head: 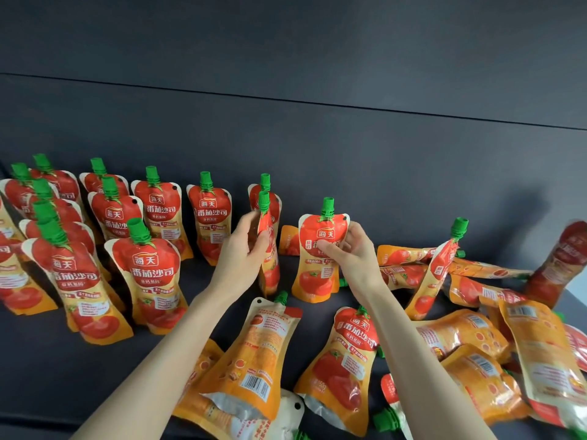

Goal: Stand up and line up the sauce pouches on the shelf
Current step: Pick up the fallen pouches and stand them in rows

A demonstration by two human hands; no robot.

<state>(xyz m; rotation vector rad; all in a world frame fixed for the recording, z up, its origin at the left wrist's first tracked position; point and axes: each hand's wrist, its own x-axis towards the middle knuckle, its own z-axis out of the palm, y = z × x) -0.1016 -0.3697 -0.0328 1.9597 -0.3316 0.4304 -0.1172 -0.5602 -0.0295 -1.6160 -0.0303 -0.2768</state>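
Right hand [355, 249] fingers pinch front-facing pouch [317, 277]: red-orange, tomato print, green cap [327, 206]. Just left of it, left hand [244, 249] fingers pinch edge-on pouch [270, 274], upright on shelf [47, 376].

On the dark shelf [47, 376], the front-facing pouch [317, 274], red and orange with a green cap, stands upright, its edge held in my right grip [352, 252]. Just left of it the edge-on pouch [270, 274] stands in my left grip [244, 246]. Farther left, the standing pouches [152, 274] form rows. To its right and nearer me, the fallen pouches [476, 344] lie heaped, and a leaning pouch [435, 274] tilts.
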